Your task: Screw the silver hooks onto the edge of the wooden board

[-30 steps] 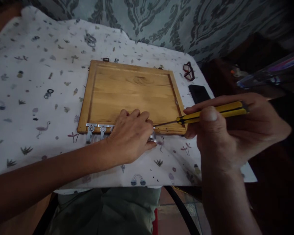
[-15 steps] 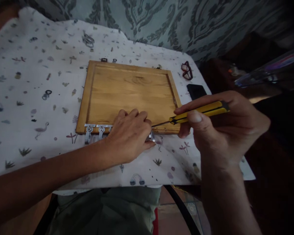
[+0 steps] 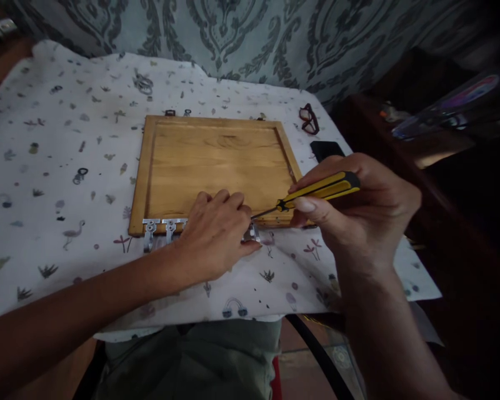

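A framed wooden panel (image 3: 216,166) lies flat on the patterned tablecloth (image 3: 83,222). Along its near edge runs a metal strip with hooks (image 3: 170,228), partly hidden under my left hand (image 3: 219,233). That hand presses on the strip near its right end, fingers curled; a metal hook (image 3: 250,232) shows by its thumb. In my right hand (image 3: 350,205) is a yellow and black screwdriver (image 3: 320,190), held by the handle. Its shaft points left and its tip meets the strip beside my left fingers; the exact contact is hidden.
Glasses (image 3: 309,119) and a dark phone (image 3: 326,150) lie right of the panel. A clear bottle (image 3: 445,105) is at the far right on dark furniture. Behind the table is a patterned wall (image 3: 233,39). Part of a person's arm (image 3: 4,66) shows at top left.
The camera view has shifted slightly. My right hand has turned around the screwdriver handle and sits a little further left. My left hand stays on the metal strip.
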The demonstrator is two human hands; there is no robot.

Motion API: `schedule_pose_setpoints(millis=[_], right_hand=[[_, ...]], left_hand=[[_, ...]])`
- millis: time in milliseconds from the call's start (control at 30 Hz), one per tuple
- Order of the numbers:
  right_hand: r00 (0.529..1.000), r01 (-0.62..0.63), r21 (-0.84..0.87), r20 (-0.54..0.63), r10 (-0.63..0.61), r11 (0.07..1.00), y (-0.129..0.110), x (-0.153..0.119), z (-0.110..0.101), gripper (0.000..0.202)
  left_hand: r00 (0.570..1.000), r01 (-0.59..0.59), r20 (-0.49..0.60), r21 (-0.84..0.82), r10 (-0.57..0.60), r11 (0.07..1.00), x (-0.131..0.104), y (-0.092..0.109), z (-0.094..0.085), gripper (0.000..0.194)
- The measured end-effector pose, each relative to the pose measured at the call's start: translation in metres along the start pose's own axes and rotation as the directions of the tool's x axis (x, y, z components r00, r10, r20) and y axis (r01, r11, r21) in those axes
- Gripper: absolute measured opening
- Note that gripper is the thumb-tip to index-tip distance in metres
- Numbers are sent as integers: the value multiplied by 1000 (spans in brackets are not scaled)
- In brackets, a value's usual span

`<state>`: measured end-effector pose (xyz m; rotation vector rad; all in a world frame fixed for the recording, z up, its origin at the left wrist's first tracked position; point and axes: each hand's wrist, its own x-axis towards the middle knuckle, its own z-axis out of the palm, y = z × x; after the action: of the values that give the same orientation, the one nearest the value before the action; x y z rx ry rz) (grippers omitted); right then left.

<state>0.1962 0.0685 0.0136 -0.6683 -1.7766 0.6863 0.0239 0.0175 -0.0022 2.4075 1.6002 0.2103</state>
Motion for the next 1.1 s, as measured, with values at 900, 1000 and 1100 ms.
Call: schedule_pose_setpoints(millis=[900,1000,1100], right_hand=[[998,-57,134,11,56,989,-3,-3,-7,17],[994,-53,163,106,36,985,-4,-2,-12,21],[989,-60,170,144,36,984,-6,-2,-16,24]], left_hand=[[998,33,45,7,-33,999,0,2,-3,42],[998,37,51,9,-37,999,0,2,-4,42],[999,31,37,2,-31,1000,-1,2,-3,41]])
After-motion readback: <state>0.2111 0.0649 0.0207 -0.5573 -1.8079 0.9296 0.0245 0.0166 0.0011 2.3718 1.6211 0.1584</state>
